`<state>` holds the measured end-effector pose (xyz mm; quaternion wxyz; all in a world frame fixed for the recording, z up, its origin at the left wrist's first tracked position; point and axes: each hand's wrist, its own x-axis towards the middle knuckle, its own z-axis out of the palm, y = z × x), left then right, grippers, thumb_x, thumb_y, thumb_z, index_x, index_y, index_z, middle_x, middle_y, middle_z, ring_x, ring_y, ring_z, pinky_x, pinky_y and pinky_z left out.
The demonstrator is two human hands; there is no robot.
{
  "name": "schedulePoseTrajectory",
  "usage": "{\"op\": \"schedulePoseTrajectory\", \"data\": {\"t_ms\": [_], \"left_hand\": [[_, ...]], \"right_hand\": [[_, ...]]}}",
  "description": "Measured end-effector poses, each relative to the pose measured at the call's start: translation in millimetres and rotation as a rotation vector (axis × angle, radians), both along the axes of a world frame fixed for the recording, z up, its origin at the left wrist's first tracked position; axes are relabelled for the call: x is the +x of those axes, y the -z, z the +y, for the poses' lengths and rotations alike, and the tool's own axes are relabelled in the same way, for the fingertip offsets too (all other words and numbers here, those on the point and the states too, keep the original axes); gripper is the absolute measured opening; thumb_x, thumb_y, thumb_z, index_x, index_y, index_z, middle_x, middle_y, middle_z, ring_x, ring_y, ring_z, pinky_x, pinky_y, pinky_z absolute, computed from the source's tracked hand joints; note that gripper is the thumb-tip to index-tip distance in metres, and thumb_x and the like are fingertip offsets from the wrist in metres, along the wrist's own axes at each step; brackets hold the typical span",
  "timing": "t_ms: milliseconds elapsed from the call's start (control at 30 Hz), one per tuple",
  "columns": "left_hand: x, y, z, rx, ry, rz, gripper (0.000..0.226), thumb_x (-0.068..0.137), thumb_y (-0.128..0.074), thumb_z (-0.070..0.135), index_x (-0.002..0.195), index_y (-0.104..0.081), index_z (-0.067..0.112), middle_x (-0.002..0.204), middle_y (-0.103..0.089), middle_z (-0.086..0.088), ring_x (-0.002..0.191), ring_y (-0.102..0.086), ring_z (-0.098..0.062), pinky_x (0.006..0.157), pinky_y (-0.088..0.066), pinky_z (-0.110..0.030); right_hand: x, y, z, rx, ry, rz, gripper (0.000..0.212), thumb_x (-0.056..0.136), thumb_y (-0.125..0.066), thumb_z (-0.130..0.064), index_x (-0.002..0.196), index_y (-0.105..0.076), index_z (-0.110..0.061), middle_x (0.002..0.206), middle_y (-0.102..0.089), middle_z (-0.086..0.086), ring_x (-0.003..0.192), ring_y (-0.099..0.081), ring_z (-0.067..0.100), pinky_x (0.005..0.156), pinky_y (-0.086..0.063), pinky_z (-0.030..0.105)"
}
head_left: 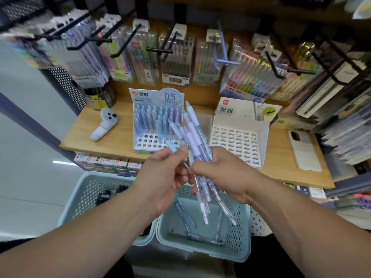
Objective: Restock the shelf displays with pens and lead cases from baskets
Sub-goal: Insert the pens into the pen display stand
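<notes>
Pastel plastic pens (193, 137) fan from curled fingers of the right hand (220, 175); left hand (160, 177) fingers pinch one blue-gripped pen (172, 146).

One head-worn wide-angle view, forward and down, close over the shelf (279, 161).

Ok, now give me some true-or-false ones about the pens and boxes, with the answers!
1. The right hand grips a bunch of pens. True.
2. The pen display is completely full. False: its front holes are empty.
3. The left hand holds nothing. False: it pinches a single pen with a blue grip.
4. A few loose pens lie in the basket under the hands. True.
5. The lead case display sits left of the pen display. False: it sits to its right.
</notes>
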<state>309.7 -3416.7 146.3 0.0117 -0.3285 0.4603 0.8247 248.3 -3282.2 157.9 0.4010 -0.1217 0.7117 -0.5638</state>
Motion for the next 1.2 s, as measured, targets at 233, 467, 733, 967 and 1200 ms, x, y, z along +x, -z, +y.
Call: {"op": "schedulePoseTrajectory", "data": {"t_ms": [233,467,733,967,1200], "left_hand": [[-14.8,25.5,-19.6,-0.079,-0.033,-0.066,0.016,0.091,-0.072,0.017,0.078,-0.062,0.013,0.056,-0.048,-0.002,0.047,-0.039,-0.014,0.047,-0.038,-0.026],[-22.2,34.1,-30.9,-0.101,0.036,0.005,0.014,0.097,-0.064,0.013,0.1,-0.067,0.0,0.06,-0.046,-0.006,0.047,-0.041,-0.016,0.047,-0.046,-0.029],[-21.9,36.8,-44.0,-0.069,0.001,0.013,0.012,0.098,-0.061,0.009,0.104,-0.071,0.011,0.072,-0.055,-0.006,0.056,-0.048,-0.014,0.056,-0.043,-0.03],[-25.3,34.8,-60.7,-0.181,-0.077,0.019,0.016,0.098,-0.064,0.022,0.091,-0.068,0.008,0.076,-0.067,-0.006,0.079,-0.072,-0.026,0.078,-0.06,-0.042],[-19.6,44.1,-73.5,-0.302,0.155,-0.055,0.029,0.108,-0.039,0.03,0.115,-0.066,0.02,0.058,-0.046,-0.003,0.047,-0.04,-0.019,0.051,-0.043,-0.033]], "right_hand": [[-8.1,23.7,-26.6,0.09,0.036,0.064,0.007,0.085,-0.072,-0.017,0.09,-0.076,-0.014,0.084,-0.076,0.01,0.079,-0.072,0.029,0.083,-0.058,0.053],[-16.8,26.8,-35.8,-0.019,0.084,-0.041,0.012,0.09,-0.065,-0.005,0.098,-0.074,-0.005,0.079,-0.07,0.017,0.072,-0.067,0.029,0.072,-0.061,0.051],[-20.9,29.1,-31.0,0.056,0.28,0.036,0.004,0.092,-0.069,-0.013,0.093,-0.072,-0.015,0.08,-0.077,0.004,0.075,-0.074,0.022,0.068,-0.059,0.036],[-22.2,27.4,-25.3,0.059,0.249,0.007,0.006,0.094,-0.069,-0.014,0.099,-0.066,-0.014,0.067,-0.07,-0.003,0.069,-0.074,0.028,0.079,-0.057,0.055],[-19.1,19.4,-24.7,0.027,0.213,-0.05,0.004,0.094,-0.066,-0.008,0.094,-0.062,-0.006,0.073,-0.063,0.012,0.059,-0.063,0.026,0.044,-0.048,0.023]]}}
